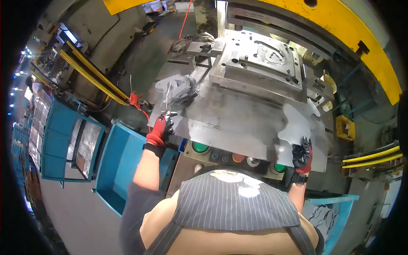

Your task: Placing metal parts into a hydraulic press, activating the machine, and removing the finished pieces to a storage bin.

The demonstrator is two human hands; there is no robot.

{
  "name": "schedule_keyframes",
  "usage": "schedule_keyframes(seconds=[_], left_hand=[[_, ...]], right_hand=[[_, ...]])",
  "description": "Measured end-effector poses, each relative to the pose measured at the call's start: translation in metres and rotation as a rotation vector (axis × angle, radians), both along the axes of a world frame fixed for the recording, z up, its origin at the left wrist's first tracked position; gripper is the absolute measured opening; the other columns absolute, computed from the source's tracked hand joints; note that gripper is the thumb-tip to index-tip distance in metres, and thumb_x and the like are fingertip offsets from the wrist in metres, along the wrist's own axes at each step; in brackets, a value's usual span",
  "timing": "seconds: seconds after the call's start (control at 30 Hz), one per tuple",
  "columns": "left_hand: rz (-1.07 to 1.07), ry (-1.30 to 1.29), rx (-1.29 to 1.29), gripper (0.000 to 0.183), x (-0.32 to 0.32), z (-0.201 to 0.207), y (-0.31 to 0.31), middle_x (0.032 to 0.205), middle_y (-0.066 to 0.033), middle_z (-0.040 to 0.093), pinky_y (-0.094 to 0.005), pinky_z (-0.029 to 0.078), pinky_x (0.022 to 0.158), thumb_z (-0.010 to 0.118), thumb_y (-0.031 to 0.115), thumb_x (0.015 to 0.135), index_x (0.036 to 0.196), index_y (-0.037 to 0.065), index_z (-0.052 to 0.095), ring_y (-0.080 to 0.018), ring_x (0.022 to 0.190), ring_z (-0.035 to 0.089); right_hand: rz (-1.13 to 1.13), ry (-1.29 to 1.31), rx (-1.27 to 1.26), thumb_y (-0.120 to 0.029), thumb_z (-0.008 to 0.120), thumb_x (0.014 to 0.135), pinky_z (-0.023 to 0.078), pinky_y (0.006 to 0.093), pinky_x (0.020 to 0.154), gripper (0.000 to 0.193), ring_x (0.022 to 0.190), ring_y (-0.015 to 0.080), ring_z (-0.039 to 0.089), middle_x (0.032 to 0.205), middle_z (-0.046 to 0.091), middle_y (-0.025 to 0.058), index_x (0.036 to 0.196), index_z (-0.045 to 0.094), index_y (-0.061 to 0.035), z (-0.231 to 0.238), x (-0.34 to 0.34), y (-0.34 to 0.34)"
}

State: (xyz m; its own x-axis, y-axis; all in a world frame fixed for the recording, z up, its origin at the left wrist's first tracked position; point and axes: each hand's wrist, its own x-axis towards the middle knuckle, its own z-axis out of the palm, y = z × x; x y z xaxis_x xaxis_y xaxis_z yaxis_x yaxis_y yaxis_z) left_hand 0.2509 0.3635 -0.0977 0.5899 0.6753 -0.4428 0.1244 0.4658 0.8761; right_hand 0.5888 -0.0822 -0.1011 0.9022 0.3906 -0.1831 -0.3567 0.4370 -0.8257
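My left hand (160,129), in a red glove with dark coated fingers, is closed round the near end of a thin bright metal hook-like rod (168,97). The rod reaches over a stack of grey, irregularly cut sheet-metal pieces (183,90) at the table's left. On the right, my right hand (302,156), gloved alike, has its fingers closed at the near edge of a flat, curvy-edged sheet-metal piece (296,123). That piece lies on the steel table (229,123). The grip's underside is hidden.
A thick steel die block (259,61) stands behind the table, under a yellow press frame (361,46). Green and red push buttons (200,147) line the table's front edge. A blue bin (121,161) stands at left; another blue bin (340,216) with metal pieces stands lower right.
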Motion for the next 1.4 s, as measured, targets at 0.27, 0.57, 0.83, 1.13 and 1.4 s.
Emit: schedule_keyframes(seconds=[0.27,0.57,0.83,1.13,1.4], left_hand=[[-0.031,-0.676,-0.675,0.038,-0.020,0.008,0.014,0.058,0.0036,0.040,-0.0189,0.030,0.035,0.038,0.034,0.091,0.114,0.006,0.047,-0.0033,0.038,0.033],[-0.149,-0.148,0.111,0.034,0.018,0.039,-0.068,0.059,0.0070,0.033,-0.0167,0.029,0.042,0.040,0.030,0.089,0.110,0.005,0.051,-0.0024,0.047,0.033],[-0.157,-0.091,0.465,0.027,0.000,0.033,-0.087,0.061,0.0067,0.037,-0.0171,0.030,0.044,0.043,0.008,0.083,0.108,0.006,0.051,-0.0028,0.051,0.035],[-0.162,-0.107,0.295,0.025,0.017,0.050,-0.093,0.056,0.0059,0.034,-0.0186,0.029,0.042,0.046,0.021,0.087,0.105,0.006,0.054,-0.0035,0.047,0.033],[-0.052,-0.065,0.274,0.029,-0.006,-0.023,-0.069,0.068,0.0032,0.038,-0.0209,0.030,0.051,0.046,0.023,0.087,0.109,0.007,0.054,-0.0061,0.058,0.035]], right_hand=[[0.132,-0.612,-0.180,-0.004,0.052,0.083,0.051,0.0279,0.067,0.025,0.082,0.0143,0.059,0.099,0.057,0.0061,0.108,0.054,0.0002,0.088,0.033,0.111],[0.234,-0.391,0.145,-0.008,0.059,0.076,0.047,0.0281,0.061,0.016,0.070,0.0159,0.058,0.078,0.061,0.0056,0.091,0.061,-0.0014,0.088,0.205,0.274],[-0.007,-0.864,-1.595,-0.054,0.064,0.059,0.040,0.0361,0.090,0.071,0.108,0.0312,0.048,0.119,0.049,0.0180,0.113,0.054,-0.0098,0.128,0.204,0.315],[0.375,-1.126,-1.896,-0.058,0.042,0.074,0.006,0.0459,0.105,0.070,0.132,0.0296,0.007,0.144,0.009,0.0097,0.133,0.030,-0.0211,0.135,0.173,0.317],[0.200,-1.173,-1.123,-0.046,0.055,0.075,0.023,0.0356,0.101,0.057,0.125,0.0285,0.026,0.135,0.028,0.0144,0.125,0.043,-0.0227,0.110,0.198,0.274]])
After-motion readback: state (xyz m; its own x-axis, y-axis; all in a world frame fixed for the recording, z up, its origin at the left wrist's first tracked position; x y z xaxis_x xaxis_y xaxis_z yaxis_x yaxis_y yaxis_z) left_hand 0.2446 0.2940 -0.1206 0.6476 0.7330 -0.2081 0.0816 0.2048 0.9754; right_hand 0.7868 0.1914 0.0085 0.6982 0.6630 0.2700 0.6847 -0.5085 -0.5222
